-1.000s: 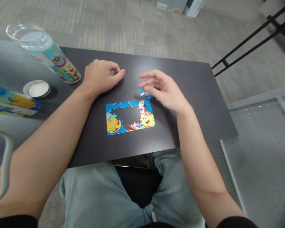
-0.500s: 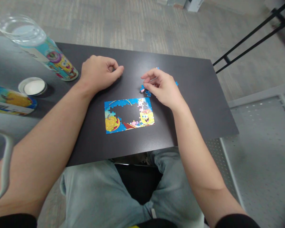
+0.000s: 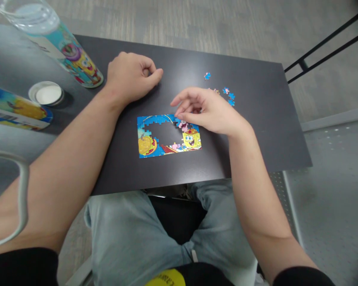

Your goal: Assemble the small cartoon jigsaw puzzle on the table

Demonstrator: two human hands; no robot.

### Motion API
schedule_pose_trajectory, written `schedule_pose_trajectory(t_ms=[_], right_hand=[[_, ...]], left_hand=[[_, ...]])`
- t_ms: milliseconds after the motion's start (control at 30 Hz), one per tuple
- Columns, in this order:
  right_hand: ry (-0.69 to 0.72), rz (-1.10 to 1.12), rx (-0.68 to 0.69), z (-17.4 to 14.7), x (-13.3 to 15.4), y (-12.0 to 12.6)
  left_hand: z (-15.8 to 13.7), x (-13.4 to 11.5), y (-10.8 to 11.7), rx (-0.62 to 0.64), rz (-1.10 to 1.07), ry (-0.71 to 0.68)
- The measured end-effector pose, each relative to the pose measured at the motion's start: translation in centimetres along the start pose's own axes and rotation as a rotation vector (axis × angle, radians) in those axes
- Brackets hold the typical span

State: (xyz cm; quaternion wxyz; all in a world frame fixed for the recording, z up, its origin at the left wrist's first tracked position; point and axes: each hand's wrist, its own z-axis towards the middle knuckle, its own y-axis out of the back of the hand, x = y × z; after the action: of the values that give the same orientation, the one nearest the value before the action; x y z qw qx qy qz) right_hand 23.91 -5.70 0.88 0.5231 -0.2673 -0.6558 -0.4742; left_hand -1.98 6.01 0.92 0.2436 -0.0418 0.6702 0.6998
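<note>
Light pressure likely suited the blue-yellow rectangular cardboard jigsaw [image 3: 191, 140] by the black bench's [image 3: 268, 111] near edge; the right hand's [image 3: 210, 108] grip was unclear (left hand [image 3: 133, 75] half-curled).

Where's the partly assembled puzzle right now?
In the head view, the partly assembled puzzle lies near the centre on the dark table, with the right hand at its far edge and the left hand beyond its left side.
</note>
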Motion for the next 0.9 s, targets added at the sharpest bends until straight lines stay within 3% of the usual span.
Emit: schedule_pose_trajectory(t_ms=[533, 733, 900], right_hand=[[-0.085, -0.092, -0.036, 0.0, 1.3, -0.6], [-0.058, -0.186, -0.075, -0.2, 1.3, 0.3], [-0.036, -0.276, -0.030, -0.3, 0.9, 0.6]], left_hand=[[0.0, 0.2, 0.2, 0.002, -0.006, -0.034], [0.0, 0.1, 0.4, 0.021, 0.008, -0.051], [0.0, 0.1, 0.3, 0.014, -0.004, -0.038]])
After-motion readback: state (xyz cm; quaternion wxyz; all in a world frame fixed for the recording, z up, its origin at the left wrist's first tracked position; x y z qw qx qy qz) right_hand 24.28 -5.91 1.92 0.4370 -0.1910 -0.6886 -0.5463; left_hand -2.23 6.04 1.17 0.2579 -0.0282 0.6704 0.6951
